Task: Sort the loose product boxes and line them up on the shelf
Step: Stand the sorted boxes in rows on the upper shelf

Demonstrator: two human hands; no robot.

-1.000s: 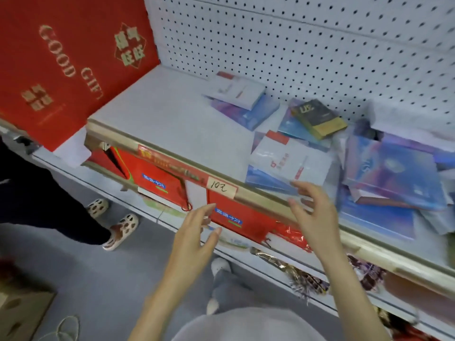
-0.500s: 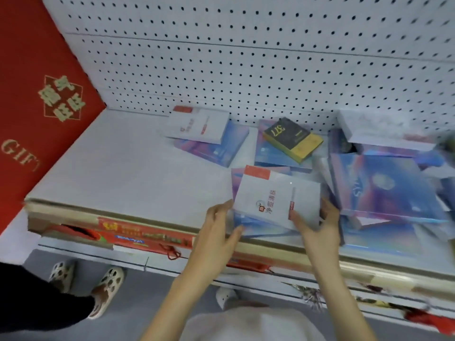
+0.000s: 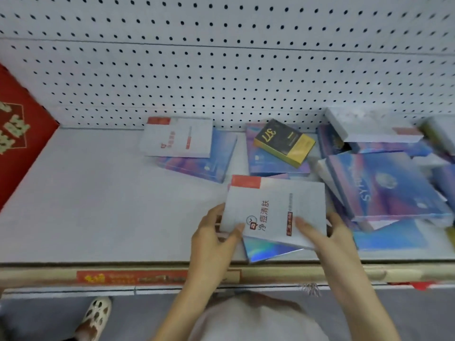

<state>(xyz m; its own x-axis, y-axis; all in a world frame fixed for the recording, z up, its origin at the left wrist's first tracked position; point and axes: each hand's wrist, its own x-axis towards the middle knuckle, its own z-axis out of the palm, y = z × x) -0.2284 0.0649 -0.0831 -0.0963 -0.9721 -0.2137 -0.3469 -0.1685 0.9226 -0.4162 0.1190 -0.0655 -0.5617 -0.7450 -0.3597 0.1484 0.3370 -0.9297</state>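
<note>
Both hands hold a white box (image 3: 275, 210) with a red corner tab and Chinese print, near the shelf's front edge. My left hand (image 3: 214, 242) grips its lower left corner, thumb on top. My right hand (image 3: 330, 239) grips its lower right edge, thumb on the face. The box lies on a holographic blue box (image 3: 266, 251). A second white box (image 3: 177, 137) rests on a blue-purple box (image 3: 211, 166) at the back. A black and yellow box (image 3: 284, 142) lies tilted on another blue box (image 3: 273, 166).
A heap of blue-purple boxes (image 3: 384, 185) and a white box (image 3: 366, 129) fills the right side. The white shelf (image 3: 93, 198) has a pegboard back (image 3: 221, 70). A red gift box (image 3: 17, 134) stands at the left. Someone's sandalled foot (image 3: 94, 316) is on the floor.
Both hands came up from below the shelf edge and took hold of the white box with the red tab. My view swung up and closer to the shelf.
</note>
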